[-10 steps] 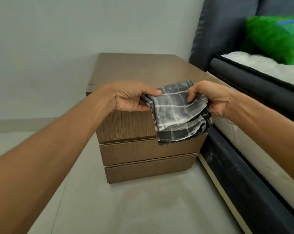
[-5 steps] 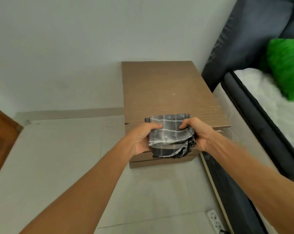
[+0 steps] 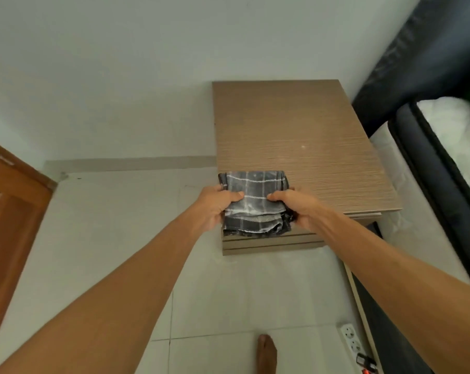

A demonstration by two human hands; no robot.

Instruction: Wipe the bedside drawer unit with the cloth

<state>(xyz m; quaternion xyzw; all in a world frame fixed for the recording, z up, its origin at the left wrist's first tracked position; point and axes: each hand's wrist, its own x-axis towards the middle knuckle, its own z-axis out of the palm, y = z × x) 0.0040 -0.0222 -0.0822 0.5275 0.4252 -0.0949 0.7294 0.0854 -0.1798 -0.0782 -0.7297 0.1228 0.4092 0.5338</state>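
The brown wood-grain bedside drawer unit [image 3: 296,130] stands against the white wall, seen from above. A folded dark grey cloth with white checks [image 3: 255,195] is held over the unit's front left corner. My left hand [image 3: 215,206] grips the cloth's left side and my right hand [image 3: 296,206] grips its right side, thumbs on top. The cloth's lower folds hang in front of the top drawer. Whether the cloth touches the top surface I cannot tell.
A bed with a dark frame [image 3: 431,171] and white mattress [image 3: 450,122] sits right of the unit. A wooden door [image 3: 9,211] is at the left. On the tiled floor lie a white power strip [image 3: 352,344] and my bare foot [image 3: 266,352].
The view has risen from facing the drawer fronts to looking down on the top. Both hands have carried the cloth to the unit's front left corner.
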